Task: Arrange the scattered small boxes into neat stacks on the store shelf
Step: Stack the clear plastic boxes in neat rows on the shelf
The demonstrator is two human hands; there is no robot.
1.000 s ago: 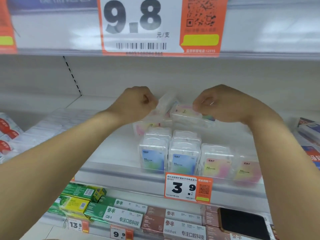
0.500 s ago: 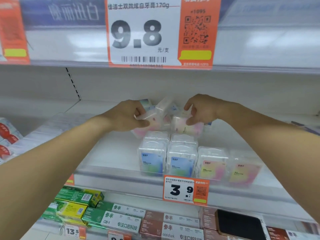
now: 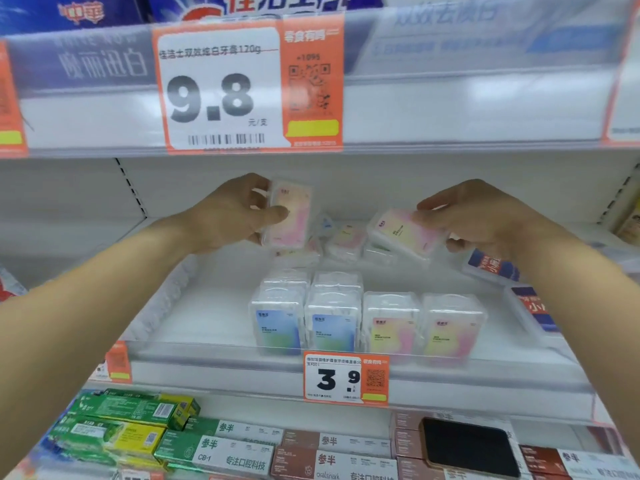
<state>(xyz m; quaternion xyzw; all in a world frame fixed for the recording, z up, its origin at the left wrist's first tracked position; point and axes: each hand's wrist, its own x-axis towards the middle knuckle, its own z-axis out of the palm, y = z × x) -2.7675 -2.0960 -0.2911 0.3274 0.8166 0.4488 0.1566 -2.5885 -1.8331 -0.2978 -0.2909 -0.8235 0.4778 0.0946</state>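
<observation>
My left hand [image 3: 225,216] holds a clear small box with a pink-yellow label [image 3: 290,216], upright and lifted above the white shelf [image 3: 214,306]. My right hand [image 3: 485,216] grips a second pink-yellow box [image 3: 403,235], tilted, above the back of the shelf. Between the two hands, several loose boxes [image 3: 343,242] lie scattered at the back. At the shelf's front stands a neat row: two blue-green boxes [image 3: 304,327] on the left and two pink-yellow boxes [image 3: 420,329] on the right, with more rows behind the blue ones.
A clear plastic lip [image 3: 242,351] with a 3.9 price tag [image 3: 346,379] runs along the shelf front. The upper shelf edge with a 9.8 tag [image 3: 221,91] hangs close overhead. Red-blue packets [image 3: 495,268] lie at right. Toothpaste boxes [image 3: 221,448] and a black phone [image 3: 467,448] sit below.
Both hands have risen from the scattered pile and drawn apart, each lifting a pink-yellow box. The camera has tilted upward.
</observation>
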